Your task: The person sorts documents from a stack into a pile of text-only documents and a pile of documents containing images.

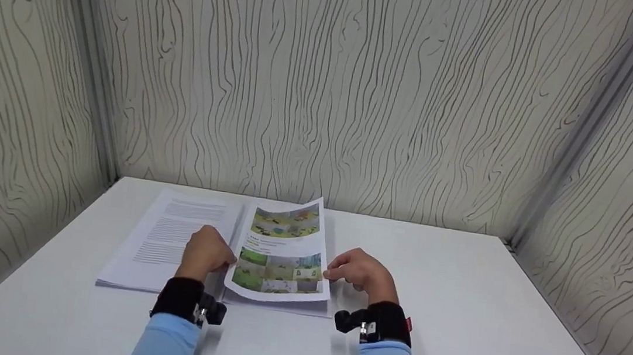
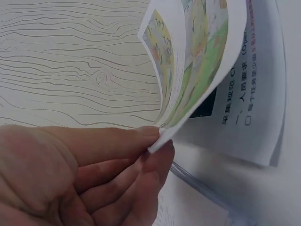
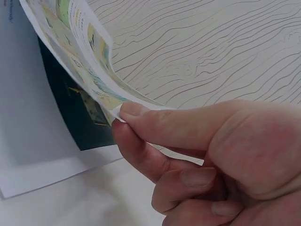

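Note:
A printed sheet of paper (image 1: 283, 247) with colour pictures is lifted above a paper stack (image 1: 303, 308) and bows between both hands. My left hand (image 1: 207, 251) pinches its left edge between thumb and fingers, as the left wrist view shows at close range. On the opposite edge my right hand (image 1: 362, 272) pinches the paper between thumb and index finger, the other fingers curled. Under the raised sheet, a page with black and red print (image 2: 254, 117) shows in the left wrist view, and a dark green picture (image 3: 77, 108) in the right wrist view.
Left of the lifted sheet lies another paper stack (image 1: 169, 238) covered in lines of text, partly behind the left hand. Both stacks rest on a white table (image 1: 455, 310). Walls with a wood-line pattern (image 1: 326, 84) close it in at the back and sides.

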Available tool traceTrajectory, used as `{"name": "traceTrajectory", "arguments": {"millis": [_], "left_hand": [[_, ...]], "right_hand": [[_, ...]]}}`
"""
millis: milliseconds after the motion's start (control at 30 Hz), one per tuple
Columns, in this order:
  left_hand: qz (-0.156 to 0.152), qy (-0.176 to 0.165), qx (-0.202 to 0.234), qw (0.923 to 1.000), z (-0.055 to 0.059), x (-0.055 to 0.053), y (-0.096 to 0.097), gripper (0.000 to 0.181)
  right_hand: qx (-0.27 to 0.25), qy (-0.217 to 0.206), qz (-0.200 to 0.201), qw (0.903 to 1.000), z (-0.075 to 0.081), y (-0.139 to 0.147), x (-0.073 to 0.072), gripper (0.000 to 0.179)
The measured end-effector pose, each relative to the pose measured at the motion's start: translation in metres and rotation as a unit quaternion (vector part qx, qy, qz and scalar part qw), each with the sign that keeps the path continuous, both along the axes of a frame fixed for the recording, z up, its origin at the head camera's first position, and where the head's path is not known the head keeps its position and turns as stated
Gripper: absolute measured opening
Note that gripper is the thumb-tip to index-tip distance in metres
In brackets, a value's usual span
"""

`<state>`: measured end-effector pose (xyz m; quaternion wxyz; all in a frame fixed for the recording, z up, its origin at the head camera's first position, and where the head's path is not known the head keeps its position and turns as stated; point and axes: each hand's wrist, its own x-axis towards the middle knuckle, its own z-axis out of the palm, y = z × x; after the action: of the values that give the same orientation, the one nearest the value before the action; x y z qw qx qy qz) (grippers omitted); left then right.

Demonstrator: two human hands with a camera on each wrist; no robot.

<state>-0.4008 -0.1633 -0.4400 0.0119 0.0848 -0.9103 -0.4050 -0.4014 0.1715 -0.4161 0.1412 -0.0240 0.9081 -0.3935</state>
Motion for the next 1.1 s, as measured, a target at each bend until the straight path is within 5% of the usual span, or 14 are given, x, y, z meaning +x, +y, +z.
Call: {"name": "traceTrajectory", "arguments": {"millis": [167, 333, 400, 467, 933, 1100], "left_hand": [[-0.009, -0.001, -0.046, 0.9989, -0.014, -0.008, -0.003, 0.015], [-0.007, 0.01, -0.051, 0.9986, 0.003, 0.016, 0.006, 0.018], [-0.003, 0.01, -0.058, 0.9983, 0.019, 0.033, 0.013, 0.021], [0.0, 0.011, -0.066, 0.9978, 0.022, 0.037, 0.014, 0.022], [0.001, -0.018, -0.053, 0.9984, 0.027, 0.038, 0.02, 0.015], [-0.005, -0.016, -0.059, 0.9981, 0.01, 0.018, 0.017, 0.018]], "right_hand": [[0.019, -0.001, 0.008, 0.9998, -0.007, -0.002, 0.001, 0.013], [0.05, 0.002, 0.029, 0.9984, -0.011, -0.001, 0.001, 0.01], [0.057, 0.004, 0.035, 0.9978, -0.012, 0.0, 0.001, 0.011], [0.065, 0.006, 0.04, 0.9971, -0.013, 0.001, 0.001, 0.013], [0.056, -0.006, 0.026, 0.9981, -0.014, 0.008, -0.003, 0.015], [0.058, -0.006, 0.024, 0.998, -0.013, 0.011, -0.002, 0.015]]}}
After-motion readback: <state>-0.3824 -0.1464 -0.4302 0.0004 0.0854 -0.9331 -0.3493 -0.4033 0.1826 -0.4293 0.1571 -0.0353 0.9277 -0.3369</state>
